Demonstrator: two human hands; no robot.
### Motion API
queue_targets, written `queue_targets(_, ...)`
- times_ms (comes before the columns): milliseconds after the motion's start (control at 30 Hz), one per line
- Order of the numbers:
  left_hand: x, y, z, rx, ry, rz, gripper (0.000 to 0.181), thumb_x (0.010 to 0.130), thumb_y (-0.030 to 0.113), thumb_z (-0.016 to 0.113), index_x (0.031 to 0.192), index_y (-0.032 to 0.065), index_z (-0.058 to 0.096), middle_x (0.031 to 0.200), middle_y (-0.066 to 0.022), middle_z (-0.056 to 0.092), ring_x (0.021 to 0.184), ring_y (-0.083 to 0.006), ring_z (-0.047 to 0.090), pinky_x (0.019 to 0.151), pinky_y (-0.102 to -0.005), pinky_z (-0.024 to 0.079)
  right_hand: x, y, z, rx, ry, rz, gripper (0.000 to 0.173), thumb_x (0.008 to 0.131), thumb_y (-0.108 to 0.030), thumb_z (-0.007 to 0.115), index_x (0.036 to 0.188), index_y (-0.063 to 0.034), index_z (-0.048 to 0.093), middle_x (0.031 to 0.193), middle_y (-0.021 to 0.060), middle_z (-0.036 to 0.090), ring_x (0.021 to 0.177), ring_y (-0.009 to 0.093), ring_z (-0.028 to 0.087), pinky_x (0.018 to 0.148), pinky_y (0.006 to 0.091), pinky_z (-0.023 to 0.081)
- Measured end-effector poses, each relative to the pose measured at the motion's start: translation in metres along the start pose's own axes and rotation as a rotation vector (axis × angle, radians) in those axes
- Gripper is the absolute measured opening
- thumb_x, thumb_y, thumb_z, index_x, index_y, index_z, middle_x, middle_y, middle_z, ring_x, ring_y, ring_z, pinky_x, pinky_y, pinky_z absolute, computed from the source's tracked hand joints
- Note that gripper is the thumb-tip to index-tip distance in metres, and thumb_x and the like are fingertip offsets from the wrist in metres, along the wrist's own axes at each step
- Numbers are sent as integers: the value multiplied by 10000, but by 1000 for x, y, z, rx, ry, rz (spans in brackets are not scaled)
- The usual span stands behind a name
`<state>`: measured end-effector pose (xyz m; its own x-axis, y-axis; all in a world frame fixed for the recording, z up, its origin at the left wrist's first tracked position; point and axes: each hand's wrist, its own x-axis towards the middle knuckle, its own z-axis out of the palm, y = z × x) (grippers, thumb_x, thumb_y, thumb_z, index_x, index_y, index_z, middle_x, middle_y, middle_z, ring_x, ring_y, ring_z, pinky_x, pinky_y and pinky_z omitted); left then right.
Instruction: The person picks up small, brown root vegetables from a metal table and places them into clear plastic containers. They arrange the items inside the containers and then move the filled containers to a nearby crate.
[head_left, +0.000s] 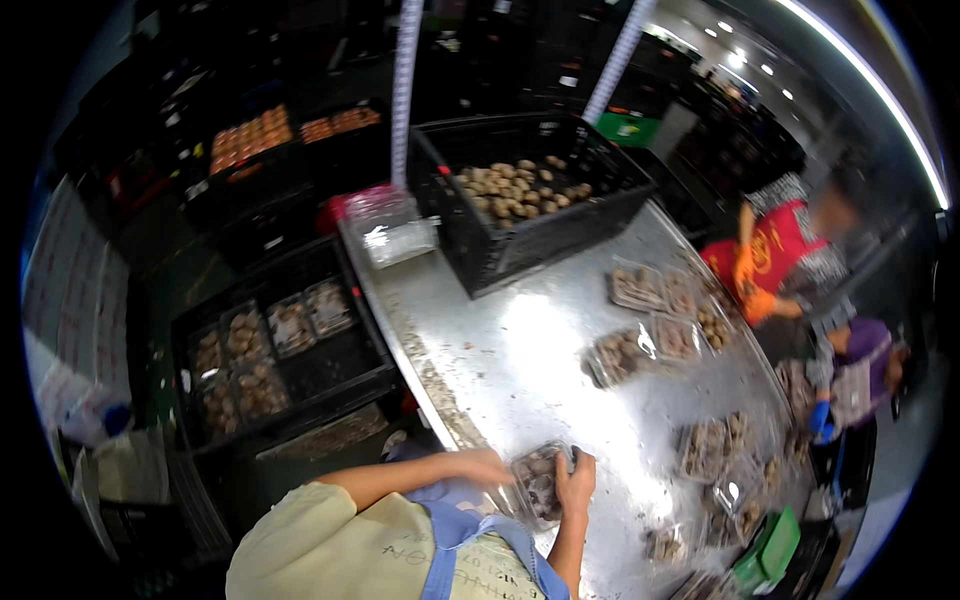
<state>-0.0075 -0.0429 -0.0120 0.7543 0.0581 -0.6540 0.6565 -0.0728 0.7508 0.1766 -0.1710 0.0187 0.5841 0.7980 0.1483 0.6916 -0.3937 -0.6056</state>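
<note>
A clear plastic punnet (538, 480) of round brown produce sits on the metal table in front of me, near its edge. My right hand (576, 484) grips its right side, thumb towards the top and fingers along the outer wall. At the left side is my left hand (484, 466), blurred, with its fingertips close to the rim; whether they touch it is not clear. Further up the table, more filled clear punnets (622, 354) stand in groups, some beside loose brown produce (712, 326).
A large black crate (540, 247) of loose brown produce stands at the table's far end, beside stacked clear plastic containers (390, 225). Left of the table, a lower black crate (322, 382) holds several filled punnets. Two co-workers (772, 247) are across the table. A green container (769, 551) is lower right.
</note>
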Motion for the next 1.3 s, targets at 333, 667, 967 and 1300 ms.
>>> queue_targets(333, 43, 55, -18, -239, 312, 368, 615, 842, 350, 603, 1343, 76, 375, 1225, -180, 494, 1142, -269, 481, 945, -357, 397, -20, 5, -5, 34, 67, -146, 289, 717, -282, 702, 866, -36, 682, 808, 145, 611, 798, 322, 558, 740, 419, 437)
queue_targets(667, 67, 37, 6, -481, 1, 250, 753, 936, 631, 115, 1382, 99, 407, 1216, -147, 544, 1177, -234, 456, 1055, -377, 280, -22, -9, -10, -28, -61, 18, 415, 742, -436, 661, 732, -21, 675, 688, 154, 646, 703, 334, 613, 676, 426, 467)
queue_targets(967, 62, 31, 0, -367, -97, 187, 805, 899, 677, 78, 1424, 123, 334, 1489, -154, 240, 1390, -294, 176, 1136, -397, 149, -33, -49, -32, 36, 59, -67, 291, 754, -337, 652, 674, -58, 669, 583, 134, 581, 598, 315, 554, 589, 425, 422)
queue_targets(1300, 72, 8, 14, -546, 415, 397, 374, 828, 79, 667, 1196, 79, 600, 813, -42, 684, 657, -56, 587, 598, -195, 482, -42, -58, -60, 205, 236, -370, 216, 731, -144, 676, 554, -77, 573, 536, 63, 521, 533, 242, 489, 539, 367, 374)
